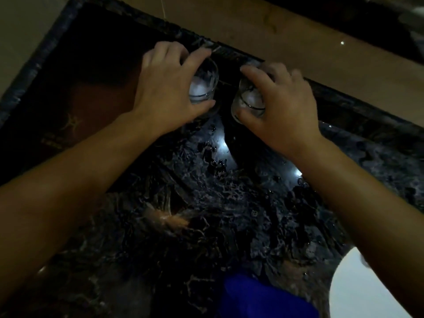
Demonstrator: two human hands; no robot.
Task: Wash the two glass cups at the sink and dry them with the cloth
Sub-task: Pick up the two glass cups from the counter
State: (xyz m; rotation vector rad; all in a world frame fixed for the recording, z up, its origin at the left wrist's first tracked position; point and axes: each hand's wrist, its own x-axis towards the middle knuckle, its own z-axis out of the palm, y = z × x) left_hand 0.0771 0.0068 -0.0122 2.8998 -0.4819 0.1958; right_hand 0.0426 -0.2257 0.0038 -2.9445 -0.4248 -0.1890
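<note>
**Both hands hold a glass cup over the dark tabletop**

The left hand's fingers (197,53) wrap the left glass cup (204,86); the right hand's fingers (252,74) clasp the right glass cup (249,102). The left hand (165,88) and right hand (284,106) sit side by side near the far edge of the marbled tabletop (229,214). The blue cloth (257,297) lies on the tabletop's near edge, beside the white sink (367,285).

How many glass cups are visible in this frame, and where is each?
2. One glass cup is gripped by the left hand; the other glass cup is gripped by the right hand. They sit side by side near the dark marble counter's far edge. None appear hidden.
</note>
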